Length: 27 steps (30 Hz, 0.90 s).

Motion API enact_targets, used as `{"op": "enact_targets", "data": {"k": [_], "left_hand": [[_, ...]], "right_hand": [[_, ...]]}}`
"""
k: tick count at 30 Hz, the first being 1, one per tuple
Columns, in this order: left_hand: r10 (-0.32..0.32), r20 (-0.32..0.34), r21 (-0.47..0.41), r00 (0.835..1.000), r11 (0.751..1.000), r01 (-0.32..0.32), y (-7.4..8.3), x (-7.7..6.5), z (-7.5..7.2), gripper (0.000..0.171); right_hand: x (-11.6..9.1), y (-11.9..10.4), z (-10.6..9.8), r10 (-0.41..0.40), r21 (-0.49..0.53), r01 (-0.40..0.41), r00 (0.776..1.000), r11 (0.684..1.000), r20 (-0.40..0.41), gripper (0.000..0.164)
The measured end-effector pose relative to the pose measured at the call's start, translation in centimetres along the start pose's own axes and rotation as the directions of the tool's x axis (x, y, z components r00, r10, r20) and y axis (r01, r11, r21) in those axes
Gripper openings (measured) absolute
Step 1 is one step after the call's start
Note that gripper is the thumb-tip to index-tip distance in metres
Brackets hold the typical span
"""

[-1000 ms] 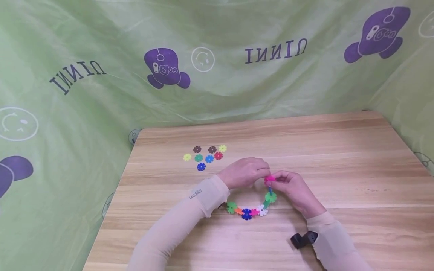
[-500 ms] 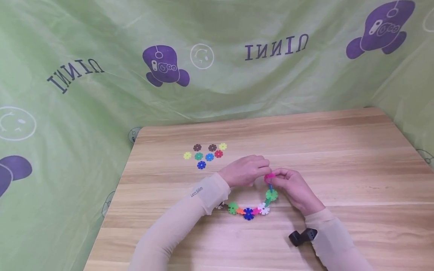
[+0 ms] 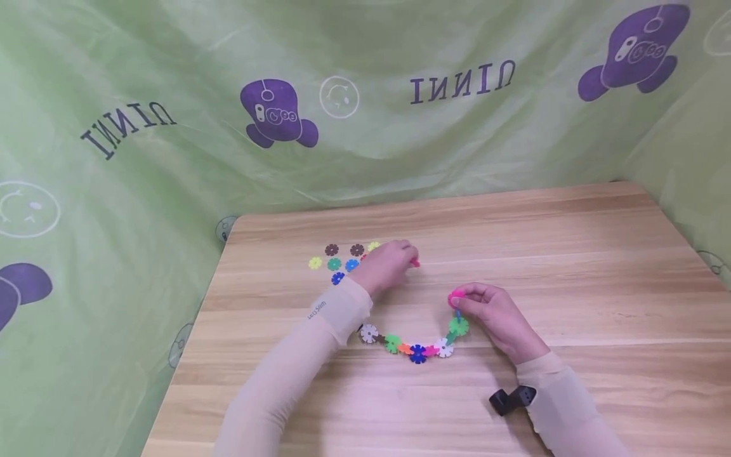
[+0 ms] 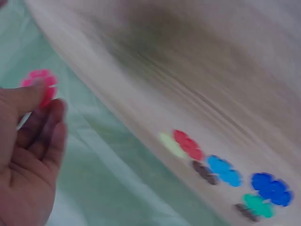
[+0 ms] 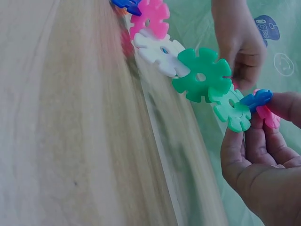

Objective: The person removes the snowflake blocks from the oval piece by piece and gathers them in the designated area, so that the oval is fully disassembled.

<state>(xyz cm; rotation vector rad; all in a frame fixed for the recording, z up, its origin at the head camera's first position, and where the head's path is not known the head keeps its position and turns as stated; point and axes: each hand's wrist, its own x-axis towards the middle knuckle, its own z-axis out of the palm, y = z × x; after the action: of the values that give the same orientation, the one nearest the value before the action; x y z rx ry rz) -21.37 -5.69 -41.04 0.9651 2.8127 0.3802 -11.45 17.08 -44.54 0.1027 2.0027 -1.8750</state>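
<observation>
My left hand (image 3: 389, 263) pinches a pinkish-red snowflake disc (image 4: 43, 77) between thumb and fingers, over the table beside the loose discs. Most of this disc is hidden behind the fingers in the head view. My right hand (image 3: 498, 316) holds the pink end disc (image 3: 454, 297) of a curved chain of interlocked snowflake discs. From there the chain runs through a blue disc (image 5: 256, 100), green discs (image 5: 202, 75), a white disc (image 3: 444, 347), a dark blue disc (image 3: 418, 354) and others to a greyish-white disc (image 3: 368, 334). The chain's far left end lies hidden by the left sleeve.
Several loose discs lie at the back left of the wooden table (image 3: 542, 241), among them a brown disc (image 3: 332, 250), a yellow disc (image 3: 315, 263) and a green disc (image 3: 334, 264). Green printed cloth (image 3: 377, 158) hangs behind. A black camera (image 3: 511, 400) sits on the right wrist.
My left hand has moved away from the chain's pink end, back and left toward the loose discs, with a pinkish-red disc now visible in it. My right hand stays at the chain's end.
</observation>
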Motion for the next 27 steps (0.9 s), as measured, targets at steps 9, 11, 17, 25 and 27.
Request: {"op": "enact_targets", "data": {"k": [9, 11, 17, 25, 27], "left_hand": [[-0.342, -0.011, -0.162, 0.94, 0.928, 0.335, -4.4, 1.0, 0.9, 0.01], [-0.361, 0.011, -0.175, 0.932, 0.917, 0.357, -4.7, 1.1, 1.0, 0.012], [-0.391, 0.012, -0.134, 0.921, 0.912, 0.389, -5.1, 1.4, 1.3, 0.014], [-0.406, -0.02, -0.106, 0.914, 0.909, 0.402, -5.3, 1.7, 1.6, 0.019], [-0.395, -0.033, -0.108, 0.918, 0.915, 0.39, -5.3, 1.6, 1.8, 0.02]], "right_hand": [[-0.6, -0.2, -0.6, -0.037, 0.011, 0.037, 0.999, 0.999, -0.021, 0.028], [-0.7, -0.3, -0.6, -0.033, 0.014, 0.033, 0.999, 0.999, -0.024, 0.028], [-0.8, -0.2, -0.6, -0.014, 0.005, 0.014, 1.0, 1.0, -0.022, 0.029], [-0.5, -0.3, -0.6, -0.011, -0.012, 0.01, 0.999, 1.0, -0.039, 0.029], [-0.5, -0.3, -0.7, -0.02, -0.008, 0.019, 0.999, 1.0, -0.034, 0.028]]}}
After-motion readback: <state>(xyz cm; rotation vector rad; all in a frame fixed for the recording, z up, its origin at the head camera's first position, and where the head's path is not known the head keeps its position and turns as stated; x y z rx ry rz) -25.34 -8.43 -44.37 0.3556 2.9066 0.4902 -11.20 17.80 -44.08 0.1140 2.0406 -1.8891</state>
